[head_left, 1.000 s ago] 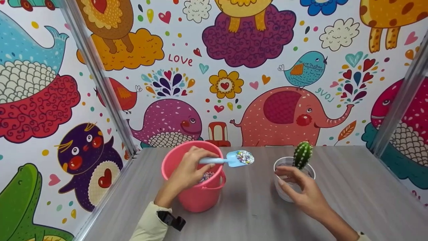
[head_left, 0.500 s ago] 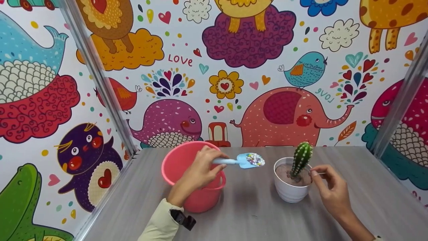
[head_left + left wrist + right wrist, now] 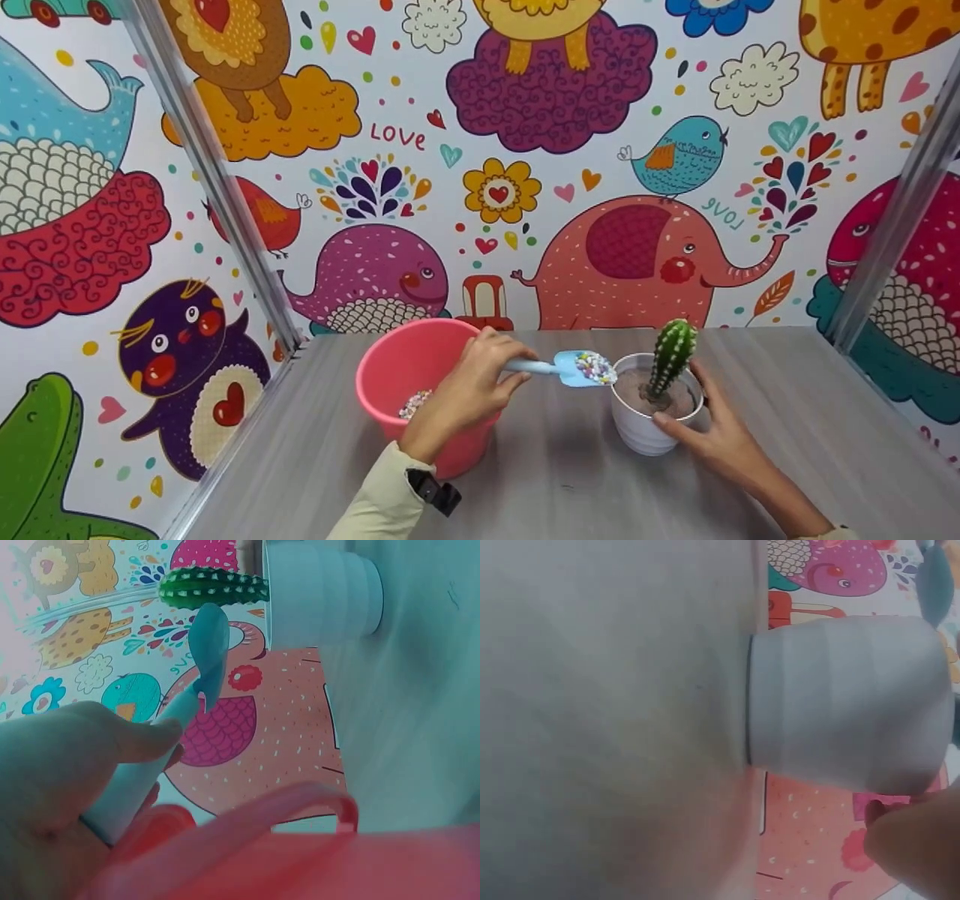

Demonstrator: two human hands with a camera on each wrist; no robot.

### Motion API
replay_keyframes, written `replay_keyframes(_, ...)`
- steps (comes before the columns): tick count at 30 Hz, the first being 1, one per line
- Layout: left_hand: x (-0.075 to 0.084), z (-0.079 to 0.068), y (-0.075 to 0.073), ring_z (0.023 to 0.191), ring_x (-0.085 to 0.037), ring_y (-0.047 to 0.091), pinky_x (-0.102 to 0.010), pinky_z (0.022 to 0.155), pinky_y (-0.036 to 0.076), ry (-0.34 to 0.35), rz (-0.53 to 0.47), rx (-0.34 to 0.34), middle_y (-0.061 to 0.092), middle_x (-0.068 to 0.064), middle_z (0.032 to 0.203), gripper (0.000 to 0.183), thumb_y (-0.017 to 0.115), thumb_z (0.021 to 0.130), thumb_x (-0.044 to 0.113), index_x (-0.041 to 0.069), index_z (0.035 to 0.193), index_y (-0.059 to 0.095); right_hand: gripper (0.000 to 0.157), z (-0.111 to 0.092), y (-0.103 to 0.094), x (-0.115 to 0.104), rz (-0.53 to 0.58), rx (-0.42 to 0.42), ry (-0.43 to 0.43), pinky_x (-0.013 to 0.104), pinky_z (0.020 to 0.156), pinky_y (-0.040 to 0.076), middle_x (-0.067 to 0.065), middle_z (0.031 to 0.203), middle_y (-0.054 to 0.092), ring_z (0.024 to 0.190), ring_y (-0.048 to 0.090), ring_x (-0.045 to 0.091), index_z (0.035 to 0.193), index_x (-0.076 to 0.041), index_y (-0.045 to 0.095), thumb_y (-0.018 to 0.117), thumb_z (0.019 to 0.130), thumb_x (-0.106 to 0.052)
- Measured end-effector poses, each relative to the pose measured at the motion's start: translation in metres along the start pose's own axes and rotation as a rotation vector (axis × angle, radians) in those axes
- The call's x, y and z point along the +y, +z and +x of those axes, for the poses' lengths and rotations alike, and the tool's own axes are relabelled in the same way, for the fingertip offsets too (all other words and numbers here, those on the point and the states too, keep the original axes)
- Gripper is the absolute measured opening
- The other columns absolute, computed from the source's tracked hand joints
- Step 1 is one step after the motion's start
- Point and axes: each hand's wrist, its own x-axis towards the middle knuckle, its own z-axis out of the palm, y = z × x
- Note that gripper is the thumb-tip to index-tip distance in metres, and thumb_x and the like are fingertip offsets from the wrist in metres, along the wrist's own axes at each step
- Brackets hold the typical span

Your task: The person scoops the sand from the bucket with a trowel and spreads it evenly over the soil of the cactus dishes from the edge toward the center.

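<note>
My left hand (image 3: 471, 390) grips the handle of a small light-blue toy shovel (image 3: 571, 369). Multicoloured pebbles (image 3: 594, 367) lie on its blade, which is level with the rim of a white flowerpot (image 3: 651, 427) and right beside it. A green cactus (image 3: 673, 356) stands in brown soil in the pot. Around the pot's right side, my right hand (image 3: 727, 435) holds the rim, thumb in front and fingers behind. In the left wrist view, the shovel blade (image 3: 210, 649) appears near the cactus (image 3: 210, 588). The right wrist view has the pot's side (image 3: 847, 705) and my thumb (image 3: 911, 844).
A pink bucket (image 3: 375, 382) stands under my left forearm, with more pebbles (image 3: 415, 403) inside. Its handle (image 3: 315, 799) shows in the left wrist view. The grey wood-grain table (image 3: 555, 480) ends at a wall (image 3: 555, 165) printed with cartoon animals.
The left hand has carried the loaded shovel rightward from over the bucket to the pot. My right hand has moved from the pot's front-left to its right side. The pot stays in place.
</note>
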Motion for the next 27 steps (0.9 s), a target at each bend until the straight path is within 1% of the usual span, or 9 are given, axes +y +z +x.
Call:
replay_keyframes(3, 0.004, 0.005, 0.005, 0.11, -0.013, 0.056, -0.037, 0.1, 0.051, 0.004, 0.019, -0.005, 0.08, 0.005, 0.119, 0.025, 0.083, 0.097, 0.023, 0.02, 0.121, 0.082, 0.121, 0.002, 0.0, 0.002, -0.008, -0.047, 0.067, 0.086, 0.119, 0.017, 0.026, 0.181, 0.002, 0.163, 0.011, 0.06, 0.175, -0.024, -0.005, 0.079, 0.095, -0.055)
replay_keyframes(8, 0.01, 0.015, 0.015, 0.11, -0.015, 0.057, -0.038, 0.1, 0.051, 0.042, 0.109, -0.002, 0.079, 0.005, 0.118, 0.025, 0.083, 0.097, 0.023, 0.021, 0.122, 0.082, 0.123, 0.003, -0.001, 0.001, 0.009, -0.076, 0.107, 0.084, 0.121, 0.017, 0.026, 0.181, -0.001, 0.163, 0.01, 0.061, 0.175, -0.022, -0.006, 0.079, 0.094, -0.059)
replay_keyframes(11, 0.013, 0.02, 0.022, 0.11, -0.016, 0.057, -0.04, 0.1, 0.05, 0.052, 0.158, 0.007, 0.079, 0.004, 0.118, 0.025, 0.084, 0.096, 0.023, 0.021, 0.122, 0.081, 0.122, 0.003, -0.001, 0.0, 0.016, -0.084, 0.11, 0.083, 0.121, 0.018, 0.026, 0.181, 0.0, 0.162, 0.013, 0.062, 0.175, -0.021, -0.005, 0.079, 0.094, -0.06)
replay_keyframes(15, 0.016, 0.028, 0.032, 0.109, -0.015, 0.058, -0.037, 0.097, 0.051, 0.043, 0.187, 0.027, 0.079, 0.003, 0.12, 0.027, 0.084, 0.096, 0.026, 0.021, 0.122, 0.082, 0.121, 0.004, -0.002, 0.001, 0.025, -0.094, 0.107, 0.081, 0.122, 0.019, 0.027, 0.181, 0.002, 0.161, 0.016, 0.061, 0.175, -0.02, -0.003, 0.078, 0.095, -0.058)
replay_keyframes(19, 0.016, 0.034, 0.042, 0.108, -0.015, 0.058, -0.035, 0.096, 0.051, 0.049, 0.216, 0.045, 0.079, 0.002, 0.121, 0.027, 0.085, 0.095, 0.027, 0.02, 0.122, 0.082, 0.12, 0.004, -0.002, 0.003, 0.029, -0.102, 0.108, 0.08, 0.123, 0.019, 0.027, 0.181, 0.002, 0.162, 0.016, 0.06, 0.175, -0.02, -0.004, 0.078, 0.096, -0.057)
replay_keyframes(23, 0.015, 0.038, 0.052, 0.106, -0.015, 0.056, -0.033, 0.094, 0.05, 0.053, 0.238, 0.062, 0.079, 0.002, 0.121, 0.026, 0.084, 0.096, 0.027, 0.02, 0.121, 0.082, 0.118, 0.003, -0.002, 0.003, 0.041, -0.1, 0.1, 0.081, 0.122, 0.02, 0.026, 0.181, 0.005, 0.161, 0.02, 0.059, 0.175, -0.021, -0.003, 0.078, 0.096, -0.056)
replay_keyframes(27, 0.015, 0.041, 0.06, 0.105, -0.015, 0.055, -0.033, 0.092, 0.049, 0.064, 0.283, 0.089, 0.078, 0.001, 0.119, 0.024, 0.081, 0.098, 0.027, 0.019, 0.12, 0.082, 0.118, 0.002, -0.003, 0.002, 0.05, -0.091, 0.087, 0.08, 0.122, 0.021, 0.026, 0.181, 0.009, 0.16, 0.025, 0.058, 0.175, -0.02, -0.001, 0.078, 0.095, -0.056)
